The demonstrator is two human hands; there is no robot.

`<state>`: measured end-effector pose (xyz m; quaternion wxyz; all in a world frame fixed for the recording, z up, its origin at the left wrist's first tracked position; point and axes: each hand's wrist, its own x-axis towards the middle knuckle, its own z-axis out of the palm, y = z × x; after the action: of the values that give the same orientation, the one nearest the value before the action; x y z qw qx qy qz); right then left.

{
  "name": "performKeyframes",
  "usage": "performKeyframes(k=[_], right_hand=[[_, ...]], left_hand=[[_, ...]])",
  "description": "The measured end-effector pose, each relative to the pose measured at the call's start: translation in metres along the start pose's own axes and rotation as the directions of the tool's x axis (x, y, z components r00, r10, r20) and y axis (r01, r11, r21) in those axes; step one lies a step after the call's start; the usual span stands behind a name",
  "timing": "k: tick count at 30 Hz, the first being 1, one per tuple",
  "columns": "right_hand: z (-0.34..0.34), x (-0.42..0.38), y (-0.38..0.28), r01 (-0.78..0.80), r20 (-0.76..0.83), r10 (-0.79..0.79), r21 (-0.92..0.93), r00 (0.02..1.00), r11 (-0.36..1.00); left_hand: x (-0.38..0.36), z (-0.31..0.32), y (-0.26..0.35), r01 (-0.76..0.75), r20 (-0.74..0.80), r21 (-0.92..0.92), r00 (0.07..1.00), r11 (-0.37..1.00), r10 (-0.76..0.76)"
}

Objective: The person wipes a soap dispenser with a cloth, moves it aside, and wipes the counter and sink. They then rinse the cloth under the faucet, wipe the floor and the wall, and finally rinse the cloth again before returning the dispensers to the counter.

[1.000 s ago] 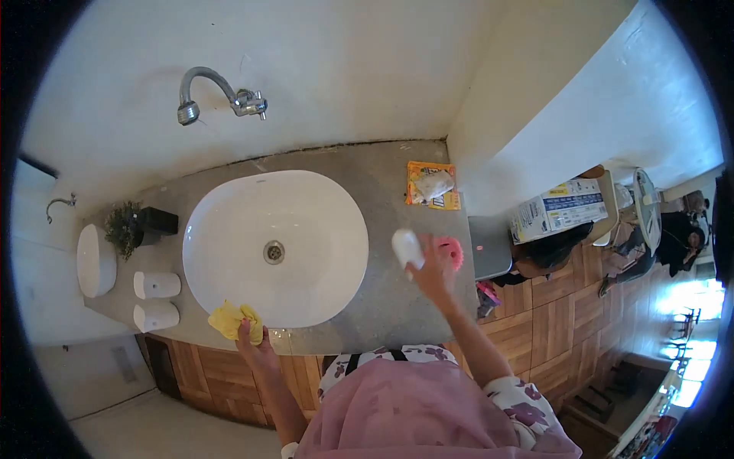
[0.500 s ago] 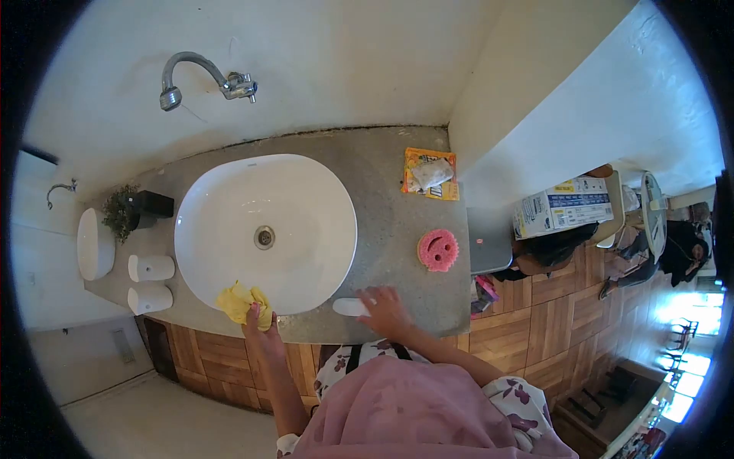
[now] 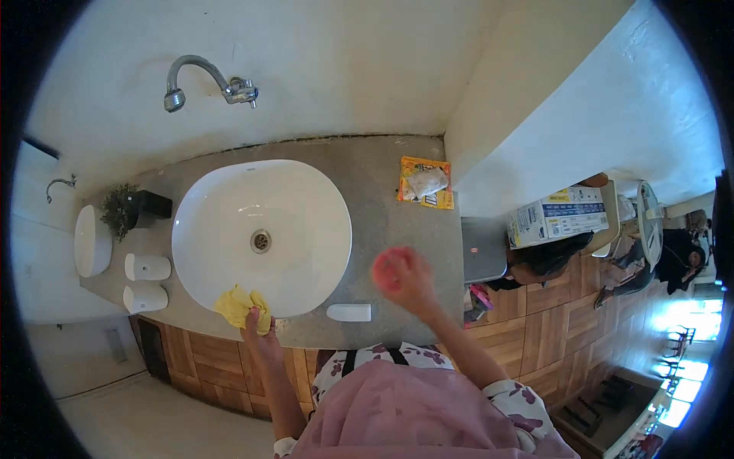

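Note:
My left hand (image 3: 258, 336) presses a crumpled yellow cloth (image 3: 241, 306) against the near rim of the white oval sink basin (image 3: 222, 199). Above the grey countertop (image 3: 382, 206), to the right of the basin, my right hand (image 3: 409, 281) grips a pink round sponge (image 3: 386, 269). A small white bar-shaped object (image 3: 349, 312) lies on the counter's front edge, just left of that hand and apart from it.
A chrome tap (image 3: 206, 80) juts from the wall above the basin. A yellow packet (image 3: 425, 183) lies at the counter's back right. At the left stand a small plant (image 3: 122, 210), two white cups (image 3: 147, 281) and a white dish (image 3: 90, 241). Wooden floor and a printed box (image 3: 558, 218) lie to the right.
My right hand set the white object down at the counter's front edge, then went right and picked up the pink sponge. My left hand and the yellow cloth stayed at the basin's rim.

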<state>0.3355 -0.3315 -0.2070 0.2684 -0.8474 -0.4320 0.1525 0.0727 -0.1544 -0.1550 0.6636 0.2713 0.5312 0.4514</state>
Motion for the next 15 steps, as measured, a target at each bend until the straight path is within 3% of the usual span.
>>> performKeyframes(k=[2, 4, 8, 10, 12, 14, 15], right_hand=[[0.028, 0.000, -0.022, 0.037, 0.031, -0.036, -0.036, 0.999, 0.999], [0.048, 0.003, -0.034, 0.178, 0.082, -0.171, -0.087, 0.982, 0.980], [0.051, 0.023, -0.011, 0.125, 0.080, -0.118, -0.089, 0.990, 0.988], [0.036, 0.056, 0.033, 0.117, -0.139, -0.116, 0.003, 0.983, 0.993], [-0.004, 0.097, 0.051, 0.007, -0.233, -0.025, -0.081, 0.972, 0.997], [-0.024, 0.139, 0.075, -0.081, -0.251, 0.016, -0.249, 0.968, 0.965], [-0.032, 0.153, 0.076, -0.080, -0.251, 0.015, -0.250, 0.968, 0.965]], left_hand=[[0.000, 0.002, -0.002, 0.004, 0.009, 0.007, 1.000, 1.000, -0.004], [0.001, 0.003, -0.003, 0.003, 0.021, 0.013, 1.000, 1.000, -0.003], [0.001, 0.004, 0.002, -0.022, 0.008, 0.018, 1.000, 1.000, 0.022], [0.006, -0.001, 0.003, -0.036, 0.044, 0.009, 0.998, 0.999, 0.035], [0.013, -0.005, 0.001, -0.018, 0.001, 0.022, 1.000, 1.000, 0.018], [0.017, -0.004, 0.002, -0.014, -0.010, 0.029, 1.000, 0.999, 0.014], [0.019, -0.001, 0.003, -0.009, -0.022, 0.039, 1.000, 0.999, 0.010]])
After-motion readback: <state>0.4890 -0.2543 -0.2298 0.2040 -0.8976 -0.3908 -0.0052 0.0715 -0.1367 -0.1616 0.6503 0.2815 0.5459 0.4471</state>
